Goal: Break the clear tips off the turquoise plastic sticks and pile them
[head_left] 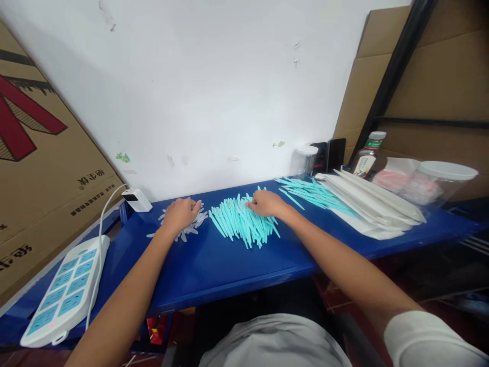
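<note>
My left hand [182,213] is over a loose pile of small translucent plastic pieces [190,230] on the blue table. Its fingers are curled together, and whatever they pinch is hidden. To the right lies a heap of slim, pointed teal plastic sticks [239,224]. My right hand [265,204] rests at the upper right of this heap, thumb and fingers closed among the sticks. I cannot make out whether one is in its grip. Farther right, a second batch of teal sticks [309,191] lies partly on white paper-like sheets.
A white power strip [63,293] and a small white plugged-in device [136,200] are at left. White elongated packets [369,204], a clear lidded jar [305,162], a bottle [367,155] and a large white-lidded tub [439,183] stand right. A cardboard box [49,168] borders the left.
</note>
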Available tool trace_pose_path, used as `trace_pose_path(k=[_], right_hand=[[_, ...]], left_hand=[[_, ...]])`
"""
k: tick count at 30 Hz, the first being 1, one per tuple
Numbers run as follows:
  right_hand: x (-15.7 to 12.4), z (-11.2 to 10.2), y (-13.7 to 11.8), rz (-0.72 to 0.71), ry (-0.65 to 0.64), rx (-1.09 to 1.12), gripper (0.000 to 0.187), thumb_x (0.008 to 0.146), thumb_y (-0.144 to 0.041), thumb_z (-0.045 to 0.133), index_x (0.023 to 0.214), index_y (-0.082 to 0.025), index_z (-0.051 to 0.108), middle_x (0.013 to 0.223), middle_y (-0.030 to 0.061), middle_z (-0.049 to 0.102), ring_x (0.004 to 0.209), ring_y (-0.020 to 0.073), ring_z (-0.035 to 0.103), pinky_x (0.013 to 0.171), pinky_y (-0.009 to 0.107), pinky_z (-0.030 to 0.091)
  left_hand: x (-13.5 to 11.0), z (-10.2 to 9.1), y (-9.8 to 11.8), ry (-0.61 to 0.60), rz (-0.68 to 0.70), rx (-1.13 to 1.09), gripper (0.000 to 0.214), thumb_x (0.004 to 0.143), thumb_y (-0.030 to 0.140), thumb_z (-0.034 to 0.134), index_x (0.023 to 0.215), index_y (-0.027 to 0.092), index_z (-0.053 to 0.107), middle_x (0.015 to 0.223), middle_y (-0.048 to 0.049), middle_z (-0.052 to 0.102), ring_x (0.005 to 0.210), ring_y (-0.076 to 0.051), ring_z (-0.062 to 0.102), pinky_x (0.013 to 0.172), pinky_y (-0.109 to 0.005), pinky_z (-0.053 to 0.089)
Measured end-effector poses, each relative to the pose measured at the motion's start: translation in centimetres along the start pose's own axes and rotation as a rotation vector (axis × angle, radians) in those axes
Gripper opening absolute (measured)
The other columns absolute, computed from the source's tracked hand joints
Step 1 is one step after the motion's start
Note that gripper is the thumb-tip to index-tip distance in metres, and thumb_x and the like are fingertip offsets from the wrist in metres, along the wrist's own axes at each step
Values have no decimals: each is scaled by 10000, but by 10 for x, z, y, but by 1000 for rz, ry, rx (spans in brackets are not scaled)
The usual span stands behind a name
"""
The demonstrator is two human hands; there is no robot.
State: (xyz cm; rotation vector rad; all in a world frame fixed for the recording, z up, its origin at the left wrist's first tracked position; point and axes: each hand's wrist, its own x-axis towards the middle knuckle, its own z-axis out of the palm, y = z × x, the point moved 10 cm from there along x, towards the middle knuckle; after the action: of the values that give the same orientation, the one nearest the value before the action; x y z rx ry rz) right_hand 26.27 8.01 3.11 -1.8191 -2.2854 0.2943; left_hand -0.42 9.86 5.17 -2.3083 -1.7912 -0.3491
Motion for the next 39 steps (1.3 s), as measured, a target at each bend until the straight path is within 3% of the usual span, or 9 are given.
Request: trace_pose_path(k=[3, 7, 10, 12, 16, 20, 28, 34, 39], right_hand=[[4, -22, 23, 83, 121, -40, 461, 1033, -480, 526, 722, -169, 663, 720, 134, 667, 734, 240, 646, 657, 311, 391], [0, -60, 90, 355, 299, -173, 370, 1023, -437, 565, 1085, -122, 748, 1049, 220, 750, 1046, 315, 710, 822, 337, 484], [-2, -54, 136, 504, 109, -221, 518, 940, -479, 708, 1307, -114, 685, 1286, 248, 701, 1199, 351, 675, 900, 378, 517], [-3, -44, 151, 525, -7, -211, 582, 866, -469, 803, 1301, -97, 695, 1293, 255, 701, 1188, 361, 684, 893, 390, 533], [1, -29, 155, 487, -115, -177, 494, 868, -371, 813, 1266, -90, 728, 1260, 239, 724, 1135, 338, 711, 859, 363, 541], [8, -25, 159, 482, -100, -176, 482, 885, -338, 787, 1291, -89, 716, 1282, 238, 710, 1162, 328, 695, 885, 351, 530], [11, -31, 189, 591, 6, -219, 883, 819, -578, 820, 1479, -60, 547, 1540, 315, 462, 1414, 414, 486, 1025, 424, 496], [18, -23, 193, 527, -38, -212, 599, 885, -459, 790, 1338, -84, 676, 1356, 243, 658, 1236, 345, 643, 981, 386, 515], [19, -22, 194, 517, -11, -234, 553, 955, -443, 706, 1357, -65, 663, 1401, 268, 625, 1345, 395, 544, 1040, 430, 473]], left_hand=[[1, 9, -12, -60, -43, 117, 550, 1002, 520, 365, 719, 200, 711, 783, -177, 739, 738, -328, 702, 640, -338, 422], [2, 10, -25, -85, -103, 209, 476, 979, 490, 413, 931, 175, 767, 980, -214, 770, 928, -384, 730, 745, -388, 498], [0, 5, -25, -52, -125, 192, 476, 982, 512, 425, 982, 172, 758, 1026, -213, 765, 952, -388, 723, 771, -409, 505], [-1, -1, -19, -2, -113, 164, 474, 992, 516, 421, 1016, 172, 748, 1059, -204, 764, 955, -376, 719, 772, -404, 502], [-2, -8, -4, 65, -51, 122, 450, 1001, 520, 425, 1026, 189, 729, 1076, -171, 766, 932, -355, 714, 741, -383, 483], [-2, -6, 2, 63, -33, 100, 441, 1006, 529, 430, 996, 201, 726, 990, -153, 772, 878, -337, 716, 712, -362, 462], [-3, -7, 6, 75, -12, 71, 474, 1001, 551, 432, 944, 204, 748, 846, -147, 748, 809, -344, 708, 703, -376, 466], [-3, -7, 8, 66, -3, 68, 473, 1002, 552, 415, 920, 213, 735, 828, -125, 742, 802, -333, 703, 677, -365, 458], [-3, -4, 9, 57, 12, 53, 467, 1000, 550, 413, 902, 214, 722, 805, -114, 737, 775, -318, 693, 634, -347, 422]])
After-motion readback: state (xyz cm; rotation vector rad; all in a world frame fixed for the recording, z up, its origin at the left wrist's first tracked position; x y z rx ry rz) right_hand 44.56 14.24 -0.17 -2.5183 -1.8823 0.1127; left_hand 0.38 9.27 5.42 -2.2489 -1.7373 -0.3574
